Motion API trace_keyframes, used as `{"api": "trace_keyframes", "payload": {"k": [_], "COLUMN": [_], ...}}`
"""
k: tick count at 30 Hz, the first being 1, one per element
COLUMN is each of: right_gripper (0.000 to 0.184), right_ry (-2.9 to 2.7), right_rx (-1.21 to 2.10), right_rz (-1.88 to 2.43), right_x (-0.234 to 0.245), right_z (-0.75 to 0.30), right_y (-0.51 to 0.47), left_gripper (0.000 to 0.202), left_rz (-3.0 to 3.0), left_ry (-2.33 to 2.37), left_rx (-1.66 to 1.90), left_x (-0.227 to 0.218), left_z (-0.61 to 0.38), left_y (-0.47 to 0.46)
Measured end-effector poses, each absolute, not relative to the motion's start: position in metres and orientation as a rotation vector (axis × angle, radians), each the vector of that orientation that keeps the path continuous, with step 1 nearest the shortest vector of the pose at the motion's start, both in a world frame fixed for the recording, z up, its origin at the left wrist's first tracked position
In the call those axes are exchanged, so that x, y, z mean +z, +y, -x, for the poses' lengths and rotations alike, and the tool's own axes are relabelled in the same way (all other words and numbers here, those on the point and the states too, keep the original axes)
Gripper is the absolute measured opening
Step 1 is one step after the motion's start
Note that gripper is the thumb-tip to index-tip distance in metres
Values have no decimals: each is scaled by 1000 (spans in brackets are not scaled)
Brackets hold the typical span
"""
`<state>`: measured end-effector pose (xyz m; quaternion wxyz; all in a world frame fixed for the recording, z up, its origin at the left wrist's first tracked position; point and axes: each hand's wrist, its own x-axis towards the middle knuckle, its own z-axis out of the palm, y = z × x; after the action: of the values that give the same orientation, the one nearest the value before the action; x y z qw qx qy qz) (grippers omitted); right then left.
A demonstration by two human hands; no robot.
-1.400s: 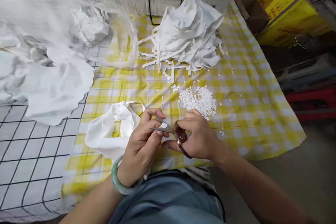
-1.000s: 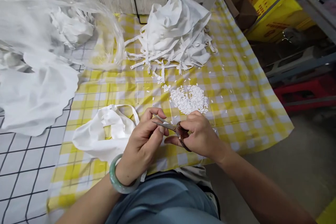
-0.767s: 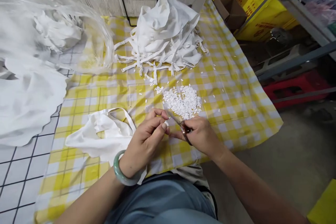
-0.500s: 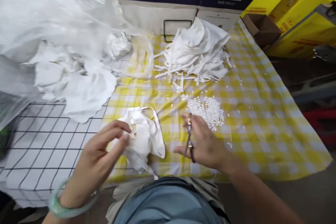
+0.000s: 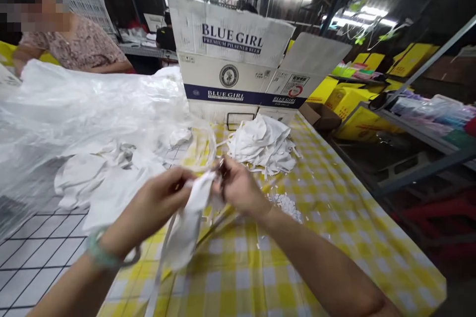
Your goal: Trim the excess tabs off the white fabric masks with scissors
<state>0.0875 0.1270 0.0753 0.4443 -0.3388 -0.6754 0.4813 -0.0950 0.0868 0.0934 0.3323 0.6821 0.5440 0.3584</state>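
Observation:
My left hand [image 5: 159, 203] is raised above the table and pinches the top of a white cloth piece [image 5: 186, 235], whose straps hang down. My right hand [image 5: 238, 190] is closed right beside it at the same top edge, with a pair of scissors [image 5: 222, 171] in its fingers; the blades are blurred. On my left wrist is a green bangle [image 5: 98, 255]. Past the hands a heap of small white clippings [image 5: 287, 204] lies on the yellow checked tablecloth [image 5: 334, 218], and farther back a pile of white cloth pieces [image 5: 262, 146].
A large clear plastic bag [image 5: 74, 109] with white cloth pieces covers the left side over a grid-patterned cloth [image 5: 33, 257]. A Blue Girl carton [image 5: 230, 59] stands at the back. Another person [image 5: 70, 39] sits at far left. Yellow boxes and a metal shelf [image 5: 427, 133] stand at right.
My left hand let go of the small strip, took the white cloth piece off the table and lifted it. My right hand rose with the scissors. The camera tilted up.

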Motion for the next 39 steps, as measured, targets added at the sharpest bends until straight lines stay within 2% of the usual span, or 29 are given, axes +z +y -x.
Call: {"api": "trace_keyframes", "payload": {"k": [2, 4, 6, 9, 15, 17, 20, 22, 23, 27, 29, 33, 36, 39], "right_gripper": [11, 6, 8, 20, 36, 41, 43, 41, 40, 45, 45, 37, 33, 34], "right_ry": [-1561, -1489, -1522, -1557, -1683, -1869, -2071, -2123, -2117, -1726, -1554, -1468, -1450, -1474], "right_rx": [906, 535, 264, 250, 211, 304, 510, 668, 786, 1527, 1733, 1812, 1799, 1733], "right_rz": [899, 1060, 1361, 1558, 1716, 1732, 1647, 1567, 1520, 1253, 1174, 1178, 1233, 1245], "right_x": [117, 154, 178, 177, 93, 69, 47, 36, 31, 7, -5, -18, -22, -23], "right_z": [-111, -137, -163, -196, -206, -191, -150, -114, -95, -37, -25, -38, -59, -73], "right_y": [182, 238, 279, 302, 254, 231, 196, 176, 168, 132, 110, 70, 50, 40], "left_gripper": [11, 19, 32, 31, 12, 13, 20, 8, 5, 16, 16, 14, 13, 21], "left_rz": [-1828, -1787, -1830, -1870, -1920, -1860, -1772, -1780, -1800, -1898, -1941, -1984, -1875, -1823], "left_ry": [1404, 1228, 1130, 1185, 1610, 1871, 2139, 2157, 2136, 1961, 1821, 1614, 1887, 2098], "left_rx": [1254, 1553, 1487, 1281, 1040, 1047, 1040, 1016, 1014, 1099, 1139, 1132, 1191, 1164], "left_x": [140, 173, 181, 139, 2, -19, -24, -18, -15, -5, -6, -10, -12, -7], "left_z": [65, 34, 10, -3, 71, 115, 179, 202, 204, 155, 115, 87, 130, 187], "left_y": [143, 198, 238, 244, 129, 103, 93, 95, 93, 52, 17, -18, 14, 74]}}
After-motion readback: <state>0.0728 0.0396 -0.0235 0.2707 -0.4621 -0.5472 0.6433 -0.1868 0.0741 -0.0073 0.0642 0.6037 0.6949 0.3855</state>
